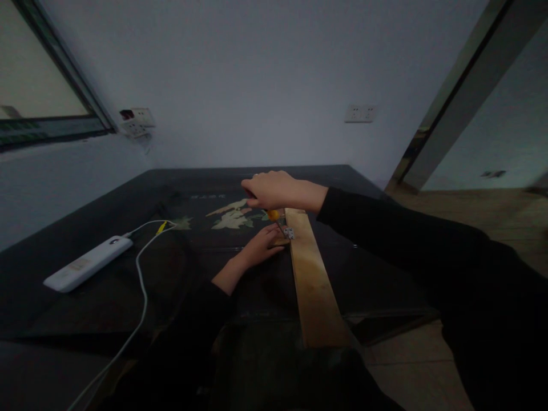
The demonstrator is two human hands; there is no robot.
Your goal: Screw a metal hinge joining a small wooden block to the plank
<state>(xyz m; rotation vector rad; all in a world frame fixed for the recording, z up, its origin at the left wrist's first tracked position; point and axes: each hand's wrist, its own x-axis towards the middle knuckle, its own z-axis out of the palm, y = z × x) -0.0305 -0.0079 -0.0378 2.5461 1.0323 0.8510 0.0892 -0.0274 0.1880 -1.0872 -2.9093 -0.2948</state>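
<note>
My right hand [274, 189] is closed around the handle of a screwdriver [273, 215], whose yellow end shows below the fist. The shaft slants down to a small metal hinge [289, 233] lying at the edge of a long wooden plank [314, 279]. My left hand [262, 245] lies low beside the hinge, its fingers over a smaller wooden piece [279, 242] that meets the plank's left side. Those fingers partly hide the small piece, and whether they grip it I cannot tell. A screw under the tip is too small to make out.
The dark table [257, 291] bears a leaf print. A white power bank [89, 262] lies at the left, its white cable [143, 291] running off the near edge. The plank's near end overhangs the table edge. A wall [257, 85] with sockets [360, 113] stands behind.
</note>
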